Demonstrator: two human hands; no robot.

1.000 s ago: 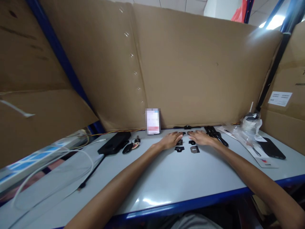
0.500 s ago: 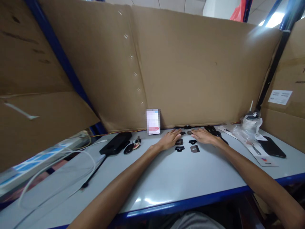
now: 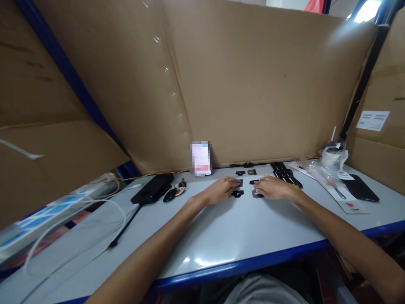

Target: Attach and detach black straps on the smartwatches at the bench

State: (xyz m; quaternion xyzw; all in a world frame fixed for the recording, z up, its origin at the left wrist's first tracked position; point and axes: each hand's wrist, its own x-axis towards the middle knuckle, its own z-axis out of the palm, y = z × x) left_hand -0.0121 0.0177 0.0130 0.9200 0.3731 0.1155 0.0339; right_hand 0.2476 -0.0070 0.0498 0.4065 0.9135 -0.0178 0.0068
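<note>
My left hand [image 3: 222,190] is over the table with its fingers bent together. Its fingertips are on a small dark brown plate [image 3: 241,183], partly covered by them. Opposite, my right hand [image 3: 272,187] is closed too, its fingertips at a small black tabbed piece [image 3: 253,182]; the grip itself is hard to make out. Beneath that hand, a brown cut-corner plate [image 3: 257,193] is partly hidden. A black tabbed piece [image 3: 238,194] lies just in front of my left hand. Farther back are another black piece [image 3: 240,173] and a brown plate with a hole [image 3: 252,172].
A phone [image 3: 201,158] with a lit screen leans on the cardboard wall [image 3: 240,84]. Left are a black power bank [image 3: 153,188], keys [image 3: 180,187] and white cables. Right are black straps [image 3: 286,174], a bagged item [image 3: 331,158] and a dark phone [image 3: 361,188].
Both hands have drawn back toward me from the far row to the middle row. Their fingers have gone from flat to bent. The far pieces are now uncovered.
</note>
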